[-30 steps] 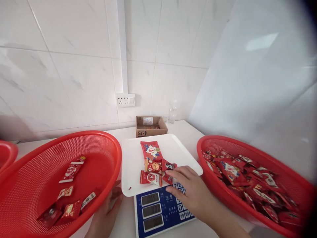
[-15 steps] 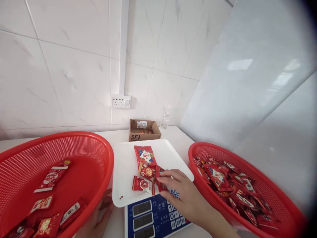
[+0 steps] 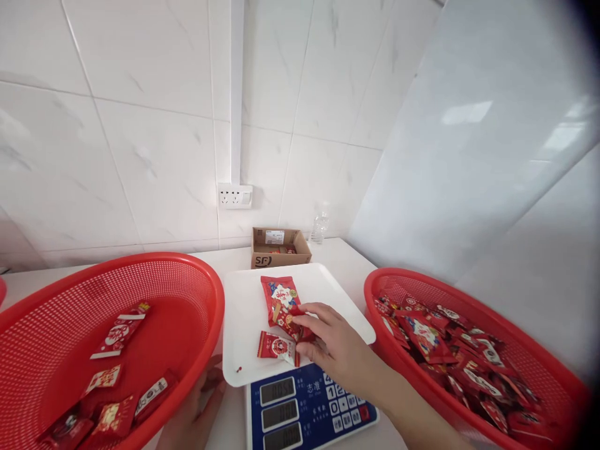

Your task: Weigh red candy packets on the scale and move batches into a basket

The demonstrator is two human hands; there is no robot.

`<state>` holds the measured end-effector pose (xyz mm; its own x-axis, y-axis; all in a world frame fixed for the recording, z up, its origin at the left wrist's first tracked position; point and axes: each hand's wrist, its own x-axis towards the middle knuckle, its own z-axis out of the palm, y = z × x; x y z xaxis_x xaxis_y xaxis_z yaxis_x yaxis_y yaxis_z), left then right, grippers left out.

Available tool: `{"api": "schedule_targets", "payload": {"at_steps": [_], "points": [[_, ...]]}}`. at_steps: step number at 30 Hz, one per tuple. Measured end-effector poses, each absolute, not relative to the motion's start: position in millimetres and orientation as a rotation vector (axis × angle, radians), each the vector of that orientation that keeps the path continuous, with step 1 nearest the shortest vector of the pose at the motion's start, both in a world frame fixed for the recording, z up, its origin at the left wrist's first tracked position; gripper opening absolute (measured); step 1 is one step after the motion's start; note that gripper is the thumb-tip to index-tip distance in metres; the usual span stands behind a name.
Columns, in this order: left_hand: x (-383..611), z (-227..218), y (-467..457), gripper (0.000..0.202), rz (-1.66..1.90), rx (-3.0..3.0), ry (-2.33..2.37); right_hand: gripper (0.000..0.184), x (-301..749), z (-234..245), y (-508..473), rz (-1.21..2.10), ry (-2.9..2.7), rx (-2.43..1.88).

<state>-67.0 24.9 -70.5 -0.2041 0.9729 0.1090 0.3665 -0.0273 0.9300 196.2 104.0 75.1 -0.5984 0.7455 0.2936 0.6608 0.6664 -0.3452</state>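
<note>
While red packets (image 3: 280, 291) are lying on the white tray (image 3: 330, 294) of the scale (image 3: 319, 415), I am touching some with the curved fingers of my right hand (image 3: 336, 345), clamped or not I cannot tell; my left hand (image 3: 197, 409) is showing beside the red basket (image 3: 214, 306), its fingers' state unclear.

The left basket (image 3: 175, 325) and right basket (image 3: 370, 292) are red, the tray (image 3: 332, 294) white, the panel (image 3: 320, 400) blue (one key (image 3: 364, 414) is red), the large packet (image 3: 276, 289) red with blue-and-white print.
</note>
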Motion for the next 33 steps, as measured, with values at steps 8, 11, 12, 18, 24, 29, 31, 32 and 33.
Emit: {"api": "schedule_targets", "payload": {"at_steps": [8, 11, 12, 18, 24, 29, 31, 32, 33], "points": [[-53.2, -39.1, 19.0, 0.038, 1.223, 1.343, 1.625, 0.056, 178.9, 75.7, 107.4, 0.489, -2.741, -1.023], [-54.4, -40.1, 19.6, 0.039, 1.237, 1.327, 1.632, 0.044, 181.5, 75.3, 107.5, 0.503, -2.715, -0.949], [-54.8, -41.5, 19.9, 0.039, 1.239, 1.327, 1.626, 0.039, 182.6, 75.8, 107.0, 0.506, -2.701, -0.916], [-51.9, -48.9, 19.7, 0.036, 1.333, 1.240, 1.632, 0.042, 185.0, 84.6, 113.6, 0.560, -2.624, -0.885], [-54.8, -54.7, 22.5, 0.039, 1.286, 1.298, 1.574, 0.046, 168.5, 96.9, 153.4, 0.517, -2.534, -1.166], [-51.9, -55.9, 24.9, 0.042, 1.366, 1.275, 1.595, 0.055, 152.3, 101.3, 176.7, 0.505, -2.704, -1.224], [-50.4, -54.3, 25.0, 0.044, 1.373, 1.271, 1.581, 0.057, 151.4, 100.5, 179.1, 0.513, -2.746, -1.224], [-49.9, -53.4, 24.9, 0.045, 1.372, 1.274, 1.580, 0.057, 152.5, 99.4, 179.6, 0.514, -2.750, -1.228], [-49.7, -52.6, 24.8, 0.045, 1.368, 1.277, 1.586, 0.057, 154.4, 97.8, 180.0, 0.516, -2.744, -1.231]]}}
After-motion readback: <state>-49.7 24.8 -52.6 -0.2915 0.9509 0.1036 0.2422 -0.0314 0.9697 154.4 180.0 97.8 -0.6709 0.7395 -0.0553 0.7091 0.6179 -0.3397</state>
